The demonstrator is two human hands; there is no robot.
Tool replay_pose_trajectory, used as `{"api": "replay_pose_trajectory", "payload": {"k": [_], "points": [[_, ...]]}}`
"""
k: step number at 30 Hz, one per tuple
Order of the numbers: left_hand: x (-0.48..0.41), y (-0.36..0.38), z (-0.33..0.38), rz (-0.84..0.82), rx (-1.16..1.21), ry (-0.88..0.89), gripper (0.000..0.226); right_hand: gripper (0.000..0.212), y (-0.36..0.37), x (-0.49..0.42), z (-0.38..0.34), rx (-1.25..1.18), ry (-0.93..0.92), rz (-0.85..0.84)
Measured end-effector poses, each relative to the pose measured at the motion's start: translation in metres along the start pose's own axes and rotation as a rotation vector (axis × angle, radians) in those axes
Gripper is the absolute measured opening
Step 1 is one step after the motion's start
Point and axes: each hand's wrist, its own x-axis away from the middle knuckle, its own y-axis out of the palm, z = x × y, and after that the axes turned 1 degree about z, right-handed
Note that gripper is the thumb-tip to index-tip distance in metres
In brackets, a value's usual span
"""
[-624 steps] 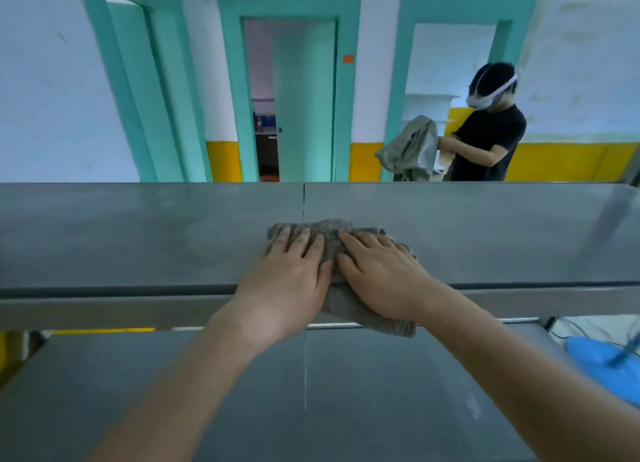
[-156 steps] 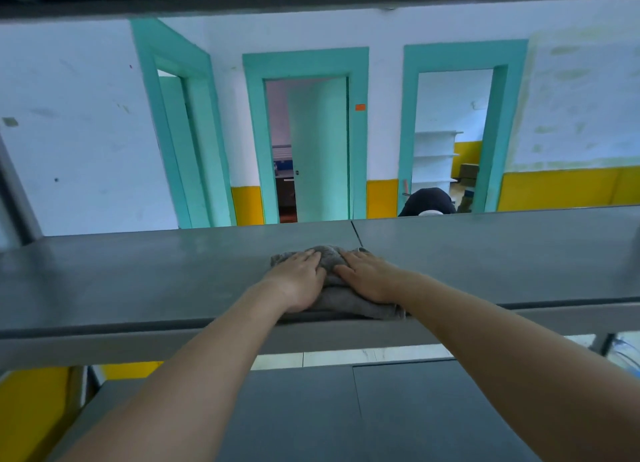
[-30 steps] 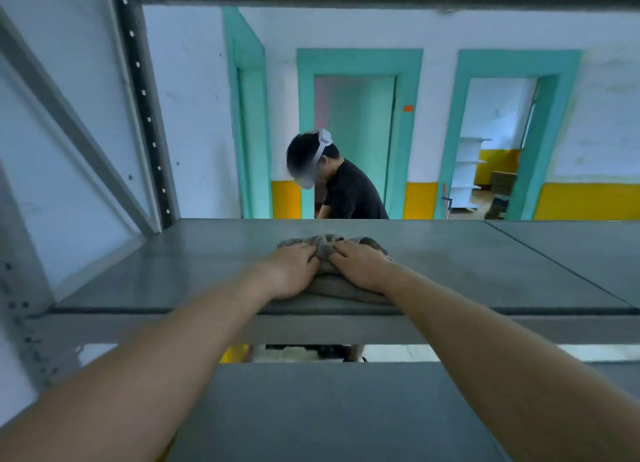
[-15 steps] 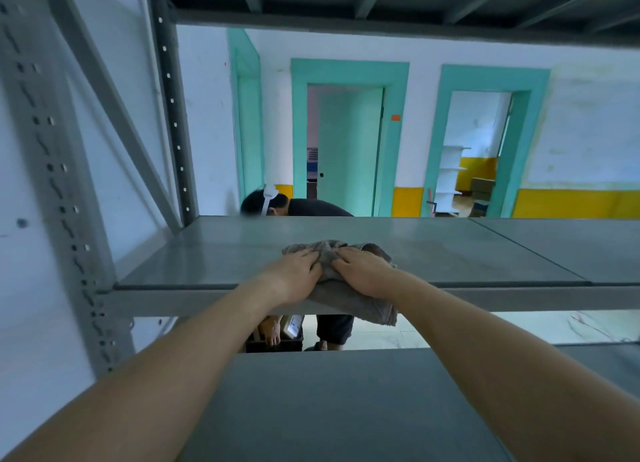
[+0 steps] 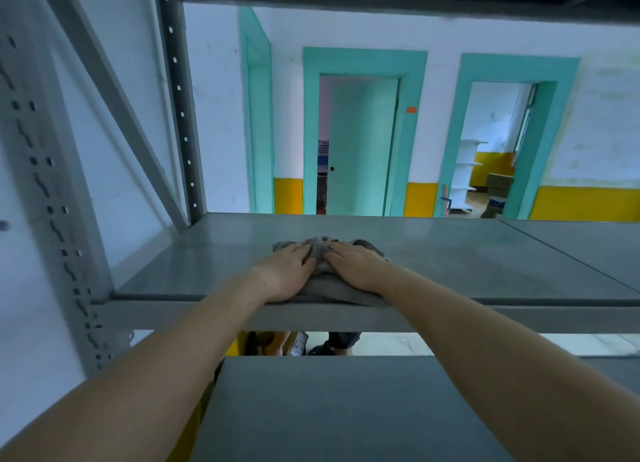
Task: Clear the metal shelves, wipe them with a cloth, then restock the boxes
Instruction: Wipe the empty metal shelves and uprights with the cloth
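A crumpled grey cloth (image 5: pixel 323 250) lies on the grey metal shelf (image 5: pixel 450 260) near its front edge, left of the shelf's middle. My left hand (image 5: pixel 285 271) presses flat on the cloth's left part. My right hand (image 5: pixel 356 265) presses flat on its right part, fingers straight and pointing away from me. The cloth's near edge reaches the shelf's front lip. No boxes stand on this shelf.
A lower shelf (image 5: pixel 346 409) lies below my arms, and another shelf's underside runs overhead. Perforated grey uprights (image 5: pixel 52 198) and a diagonal brace stand at the left. A person (image 5: pixel 341 343) shows in the gap between shelves. Teal doorways (image 5: pixel 360 142) are behind.
Both hands have pushed the cloth back from the front edge onto the shelf. The person behind has dropped below the shelf level.
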Motion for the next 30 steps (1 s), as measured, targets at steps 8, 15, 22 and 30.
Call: {"api": "replay_pose_trajectory", "payload": {"k": [8, 15, 22, 30], "points": [[-0.094, 0.003, -0.048, -0.017, -0.013, -0.04, 0.06, 0.069, 0.002, -0.097, 0.026, -0.031, -0.026, 0.016], [-0.182, 0.002, -0.086, -0.016, -0.049, -0.048, 0.058, 0.066, 0.002, -0.201, 0.061, -0.078, -0.035, 0.036], [-0.217, 0.002, -0.101, -0.015, -0.22, -0.079, 0.058, 0.058, 0.004, -0.247, 0.073, -0.068, -0.067, 0.041], [-0.211, 0.008, -0.107, 0.005, -0.179, -0.047, 0.058, 0.057, 0.004, -0.244, 0.065, -0.064, -0.067, 0.067]]}}
